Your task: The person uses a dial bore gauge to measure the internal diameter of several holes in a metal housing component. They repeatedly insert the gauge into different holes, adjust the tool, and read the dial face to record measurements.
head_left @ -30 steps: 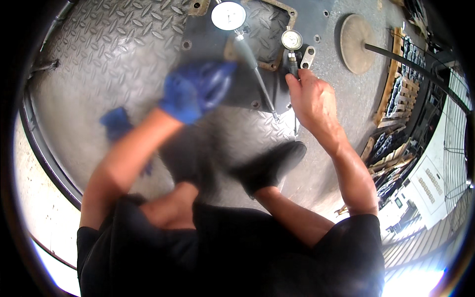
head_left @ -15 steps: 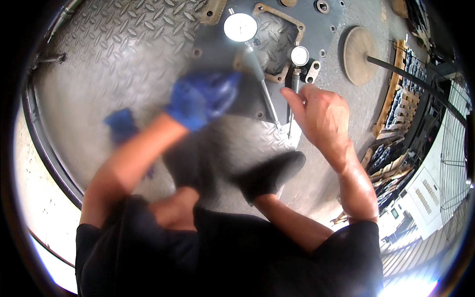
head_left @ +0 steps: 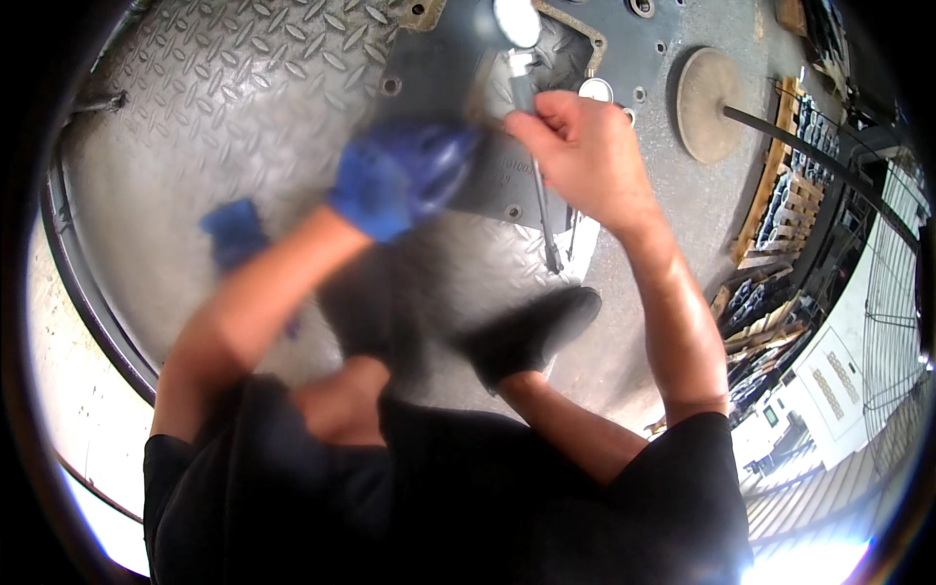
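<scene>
My right hand (head_left: 590, 156), bare, has its thumb and fingers closed at the grip of a long-stemmed dial bore gauge (head_left: 524, 88). The gauge's round white dial is near the top edge, and its thin rod runs down toward my shoe. A second, smaller dial gauge (head_left: 596, 90) is behind my right hand, mostly covered by it. My left hand (head_left: 390, 180), in a blue glove, is smeared by motion over the edge of a dark flat metal plate (head_left: 419, 73); its fingers cannot be made out.
Grey diamond-tread metal (head_left: 283, 58) spreads to the left, with a blue cloth-like item (head_left: 234, 229) on it. A squared gasket-like frame (head_left: 585, 39) lies on the dark plate. At right stand a round disc base (head_left: 709, 105) with a dark pole and wooden pallets (head_left: 785, 214) of metal parts.
My right hand has moved left and up, from beside the smaller gauge to the larger one. The larger gauge's dial has shifted right and up. My left hand stays about where it was, blurred.
</scene>
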Available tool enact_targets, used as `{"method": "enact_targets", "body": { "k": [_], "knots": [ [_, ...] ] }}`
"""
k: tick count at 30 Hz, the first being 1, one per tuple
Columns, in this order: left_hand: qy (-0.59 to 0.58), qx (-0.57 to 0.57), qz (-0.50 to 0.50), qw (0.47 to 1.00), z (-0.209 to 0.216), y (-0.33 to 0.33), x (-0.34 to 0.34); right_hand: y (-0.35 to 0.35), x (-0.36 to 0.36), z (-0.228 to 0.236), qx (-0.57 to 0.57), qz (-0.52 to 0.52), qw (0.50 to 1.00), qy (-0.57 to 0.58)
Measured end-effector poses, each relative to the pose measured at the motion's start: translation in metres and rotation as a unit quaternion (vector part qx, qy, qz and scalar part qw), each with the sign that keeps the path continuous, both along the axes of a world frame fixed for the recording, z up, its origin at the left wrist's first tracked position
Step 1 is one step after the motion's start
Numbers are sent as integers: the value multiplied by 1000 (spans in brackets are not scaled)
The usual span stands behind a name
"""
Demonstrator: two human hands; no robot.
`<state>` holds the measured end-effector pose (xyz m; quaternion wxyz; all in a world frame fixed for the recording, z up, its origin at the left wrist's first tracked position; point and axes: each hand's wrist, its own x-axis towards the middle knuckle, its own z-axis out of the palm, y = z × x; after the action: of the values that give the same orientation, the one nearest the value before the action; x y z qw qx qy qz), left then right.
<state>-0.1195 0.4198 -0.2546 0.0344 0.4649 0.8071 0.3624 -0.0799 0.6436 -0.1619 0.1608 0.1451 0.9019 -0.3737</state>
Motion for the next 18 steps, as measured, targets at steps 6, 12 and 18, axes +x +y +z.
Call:
{"method": "enact_targets", "body": {
  "k": [6,12,18],
  "knots": [
    [14,-38,6,999,6,0,0,23,-10,52,-174,-116,977,29],
    [24,0,11,1000,-2,0,2,30,-19,80,-134,-167,971,110],
    [7,-16,6,1000,-5,-5,4,23,-27,84,-84,-211,961,160]
  ]
}}
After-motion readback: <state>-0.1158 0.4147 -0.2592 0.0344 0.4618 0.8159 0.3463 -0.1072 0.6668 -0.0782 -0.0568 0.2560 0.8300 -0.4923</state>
